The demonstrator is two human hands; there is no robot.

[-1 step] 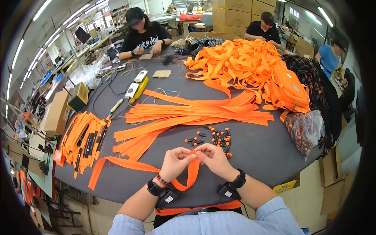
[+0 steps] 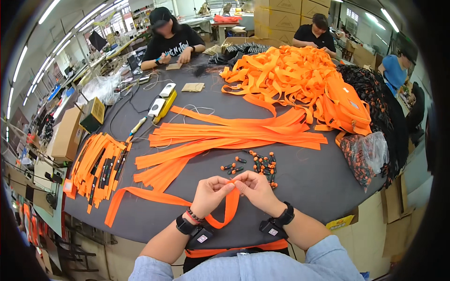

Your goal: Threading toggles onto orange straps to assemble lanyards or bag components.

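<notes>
A flat orange tape strip [image 2: 232, 206], which looks like zipper tape, is pinched at its end between my two hands. My left hand [image 2: 211, 196] holds it between thumb and fingers. Close beside it, my right hand [image 2: 257, 192] pinches the same end; whatever else lies between the fingertips is hidden. The strip hangs in a loop below the hands, passes by the left wrist and trails to the table's left front. Just beyond my fingers lie small black-and-orange zipper pulls [image 2: 265, 165], several in a cluster and a few apart to the left.
Long orange strips [image 2: 234, 136] lie across the table [image 2: 300, 187]. Shorter orange strips with black parts [image 2: 101, 164] are at left, near a power strip [image 2: 162, 105]. A large orange tape pile [image 2: 290, 70], orange bag [image 2: 344, 107] and plastic bag [image 2: 365, 157] stand right. Two people sit opposite.
</notes>
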